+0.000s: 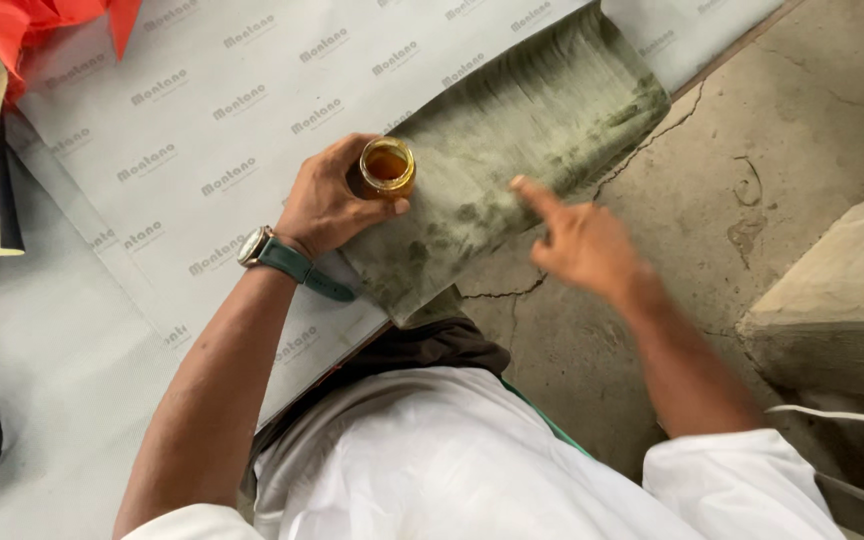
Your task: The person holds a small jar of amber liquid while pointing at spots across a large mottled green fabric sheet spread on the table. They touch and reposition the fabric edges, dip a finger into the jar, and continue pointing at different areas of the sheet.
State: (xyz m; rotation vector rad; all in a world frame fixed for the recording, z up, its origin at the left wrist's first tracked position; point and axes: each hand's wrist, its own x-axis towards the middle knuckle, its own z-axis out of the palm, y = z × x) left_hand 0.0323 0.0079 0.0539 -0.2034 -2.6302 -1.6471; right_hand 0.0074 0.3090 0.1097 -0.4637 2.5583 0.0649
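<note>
Gluing step: my left hand (pixel 327 205) clamps the open jar (pixel 387 167) of amber glue, my right hand (pixel 577 240), empty, forefinger out, spreads it over the green sheet (pixel 542 110); bare patches likely need covering.

Left hand (pixel 327 200) far and left of the torso, wrist bent, fingers and thumb curled round into a closed grasp, back of the hand turned up. Left forearm (pixel 217 385) bare, running from the near left edge up toward the far middle, elbow bent, banded at the wrist. Right hand (pixel 577 240) to the right, slightly nearer, index finger (pixel 532 193) stretched out and pointing far-left, tip pressed down, remaining fingers loosely folded. Right forearm (pixel 677 350) bare, angled in from the near right.
</note>
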